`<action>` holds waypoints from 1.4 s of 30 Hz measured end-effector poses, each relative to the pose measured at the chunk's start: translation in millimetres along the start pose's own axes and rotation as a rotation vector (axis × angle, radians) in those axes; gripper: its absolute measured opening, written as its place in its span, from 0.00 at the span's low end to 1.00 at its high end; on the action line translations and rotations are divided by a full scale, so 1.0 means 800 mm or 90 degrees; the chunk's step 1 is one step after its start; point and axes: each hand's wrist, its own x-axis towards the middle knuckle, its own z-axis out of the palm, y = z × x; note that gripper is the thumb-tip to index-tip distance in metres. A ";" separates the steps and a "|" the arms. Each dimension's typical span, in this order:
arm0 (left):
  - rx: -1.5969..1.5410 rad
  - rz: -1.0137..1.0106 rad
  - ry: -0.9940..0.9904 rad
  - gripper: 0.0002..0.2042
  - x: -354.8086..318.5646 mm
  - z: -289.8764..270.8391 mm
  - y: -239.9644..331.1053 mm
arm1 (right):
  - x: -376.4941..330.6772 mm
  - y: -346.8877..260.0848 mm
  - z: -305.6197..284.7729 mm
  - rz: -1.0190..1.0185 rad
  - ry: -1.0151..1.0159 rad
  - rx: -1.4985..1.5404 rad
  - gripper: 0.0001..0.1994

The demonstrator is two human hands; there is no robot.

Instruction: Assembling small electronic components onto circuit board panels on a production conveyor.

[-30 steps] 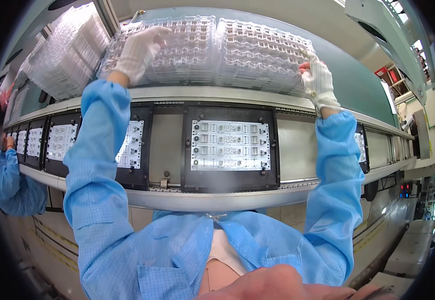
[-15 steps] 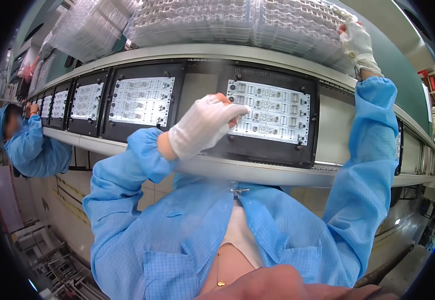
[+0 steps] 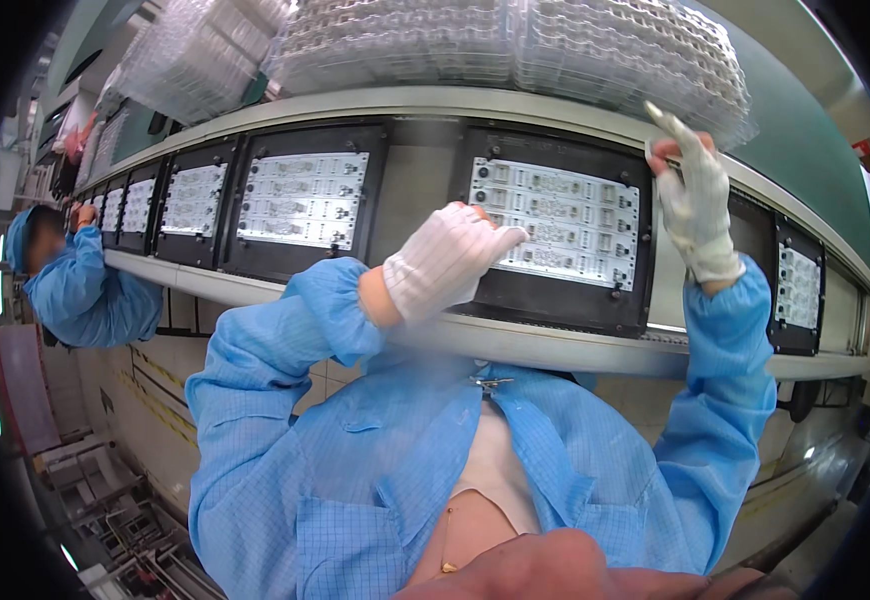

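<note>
My left hand (image 3: 447, 258), in a white glove with some fingertips bare, is closed over the left part of a metallic board panel (image 3: 580, 235). Its thumb points across the panel, and anything within its curled fingers is hidden. The panel lies in a black frame-like fixture (image 3: 555, 307) and carries rows of small parts. My right hand (image 3: 697, 205), gloved likewise, is raised right of this fixture. Its index finger stretches toward the clear trays while the thumb and a bare fingertip bend together; anything between them is too small to make out.
Stacked clear plastic trays (image 3: 625, 60) stand behind the rail (image 3: 355, 103). More fixtures with panels line the track on the left (image 3: 300, 200) and right (image 3: 798, 285). At far left, a co-worker in blue (image 3: 95, 290) works at the same line.
My right hand has come away from the trays, down and toward me. My left hand has shifted slightly right and down in the picture, still over the panel. The view has shifted a little.
</note>
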 end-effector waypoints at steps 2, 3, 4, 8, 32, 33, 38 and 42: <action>-0.037 0.027 0.026 0.19 0.006 0.005 -0.001 | -0.035 -0.004 0.006 0.043 0.000 0.058 0.27; -0.039 0.031 0.025 0.19 0.008 0.004 -0.004 | -0.055 -0.006 0.013 0.166 0.011 0.084 0.26; -0.085 0.013 0.047 0.19 0.009 0.004 -0.003 | -0.074 -0.005 0.024 0.289 0.020 0.116 0.25; -0.179 -0.011 0.083 0.20 0.010 0.009 -0.010 | -0.084 -0.011 0.046 0.445 0.091 0.184 0.23; -0.025 -0.013 -0.076 0.21 0.000 -0.050 -0.012 | -0.059 -0.055 0.057 0.394 0.155 0.340 0.19; -0.061 -0.003 -0.065 0.21 0.003 -0.050 -0.013 | -0.059 -0.053 0.054 0.394 0.151 0.332 0.19; -0.050 0.001 -0.065 0.21 0.018 -0.043 -0.005 | -0.067 -0.038 0.045 0.377 0.169 0.351 0.19; 0.033 0.017 -0.079 0.18 0.026 -0.043 0.011 | -0.066 -0.027 0.042 0.346 0.156 0.330 0.20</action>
